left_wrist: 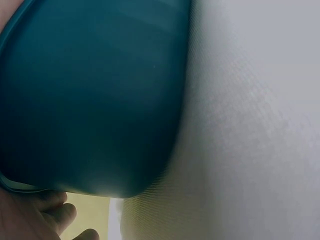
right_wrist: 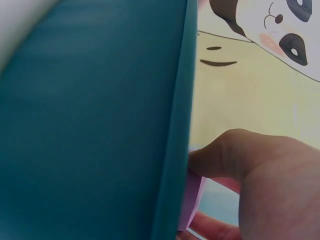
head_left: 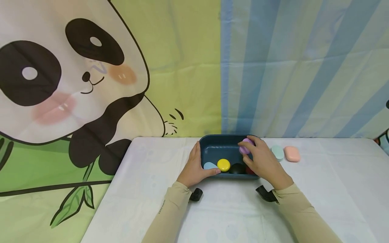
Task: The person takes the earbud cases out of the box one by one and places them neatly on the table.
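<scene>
A dark teal rectangular bin (head_left: 228, 136) sits on the white table, and my left hand (head_left: 193, 169) grips its near left corner, fingers along the left wall and thumb over the front rim. Between thumb and fingers, my right hand (head_left: 263, 162) pinches a small purple rounded piece (head_left: 244, 148) over the bin's right end. Along the bin's front side lie a light blue piece (head_left: 209, 165), a round yellow piece (head_left: 223, 165), a black piece (head_left: 237, 168) and a dark red piece (head_left: 250, 170) partly hidden by my right hand. The right wrist view shows the purple piece (right_wrist: 191, 202) partly behind the bin's rim.
Right of the bin, a mint green rounded piece (head_left: 277, 153) and a pink rounded-square piece (head_left: 292, 154) lie on the white table (head_left: 334, 189). Behind the table hangs a printed curtain (head_left: 194, 67) with a panda and blue stripes.
</scene>
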Motion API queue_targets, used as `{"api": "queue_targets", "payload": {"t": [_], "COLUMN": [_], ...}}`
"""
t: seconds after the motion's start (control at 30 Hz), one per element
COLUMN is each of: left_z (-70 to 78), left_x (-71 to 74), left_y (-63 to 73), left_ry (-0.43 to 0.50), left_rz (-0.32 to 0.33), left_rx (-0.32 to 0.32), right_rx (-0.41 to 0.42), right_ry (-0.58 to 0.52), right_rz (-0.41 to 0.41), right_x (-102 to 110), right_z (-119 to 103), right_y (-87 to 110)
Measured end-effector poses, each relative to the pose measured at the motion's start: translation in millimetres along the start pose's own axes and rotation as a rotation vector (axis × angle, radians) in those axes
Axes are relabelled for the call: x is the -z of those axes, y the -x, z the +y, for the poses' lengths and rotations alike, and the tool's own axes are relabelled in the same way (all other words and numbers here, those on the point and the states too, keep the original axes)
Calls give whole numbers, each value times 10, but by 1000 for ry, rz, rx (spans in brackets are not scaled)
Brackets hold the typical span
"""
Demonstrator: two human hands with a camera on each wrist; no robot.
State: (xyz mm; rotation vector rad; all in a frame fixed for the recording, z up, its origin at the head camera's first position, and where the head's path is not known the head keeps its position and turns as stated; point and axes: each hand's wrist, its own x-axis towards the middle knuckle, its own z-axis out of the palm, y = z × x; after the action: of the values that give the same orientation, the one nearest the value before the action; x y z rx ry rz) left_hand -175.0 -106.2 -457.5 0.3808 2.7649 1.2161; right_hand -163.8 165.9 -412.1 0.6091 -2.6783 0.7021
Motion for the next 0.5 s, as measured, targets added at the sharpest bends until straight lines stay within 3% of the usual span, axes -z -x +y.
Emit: {"api": "queue_targets", "payload": {"t": [0.5], "left_z": [-13], "left_x": [-4], "left_y": [2], "left_ry": [-19], "left_rz": [-9], "left_rx": [-1], "right_rx": [18], "right_ry": [53], "right_rz": [15], "right_x": [275], "right_z": [331], "right_y": [190]}}
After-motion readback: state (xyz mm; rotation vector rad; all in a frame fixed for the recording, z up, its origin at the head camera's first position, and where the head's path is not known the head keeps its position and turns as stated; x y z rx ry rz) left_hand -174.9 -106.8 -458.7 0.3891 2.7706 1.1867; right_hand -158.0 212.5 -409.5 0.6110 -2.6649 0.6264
